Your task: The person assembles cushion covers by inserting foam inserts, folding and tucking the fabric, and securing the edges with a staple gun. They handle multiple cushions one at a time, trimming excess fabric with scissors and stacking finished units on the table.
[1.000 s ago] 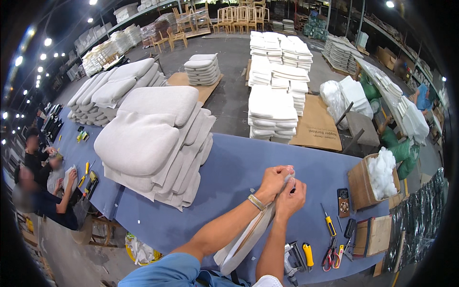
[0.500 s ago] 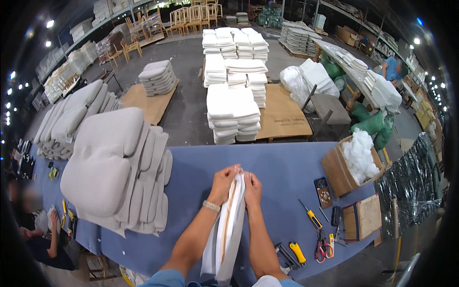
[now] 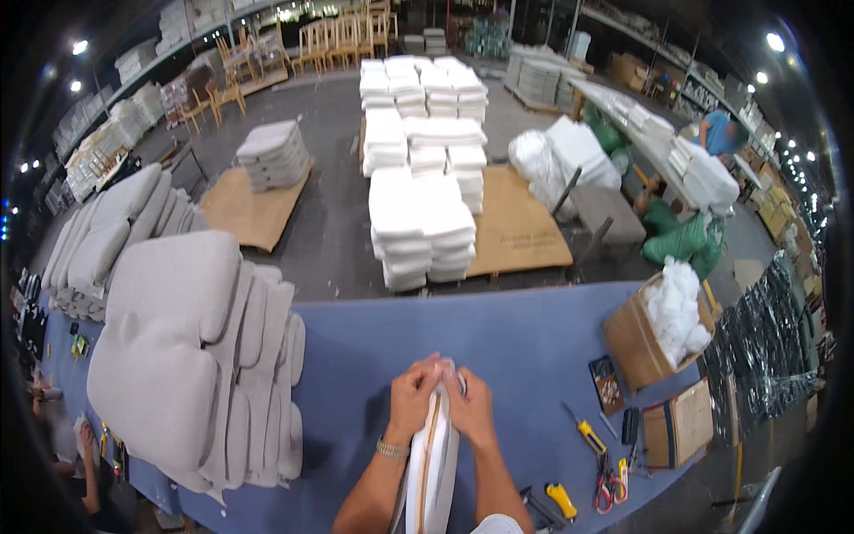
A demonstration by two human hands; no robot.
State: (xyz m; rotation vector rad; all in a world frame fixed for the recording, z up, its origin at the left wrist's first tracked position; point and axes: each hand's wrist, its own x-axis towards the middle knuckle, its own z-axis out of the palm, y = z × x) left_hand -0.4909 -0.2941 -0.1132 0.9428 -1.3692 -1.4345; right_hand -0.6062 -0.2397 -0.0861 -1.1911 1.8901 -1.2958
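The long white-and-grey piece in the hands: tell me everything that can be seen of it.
The long, narrow white-and-grey piece looks soft and padded, with grey fabric-like edges and a tan strip running lengthwise along its white face. The left hand and right hand grip its far end; its near end is cut off by the picture's lower edge. Whether it touches the blue tabletop below cannot be told.
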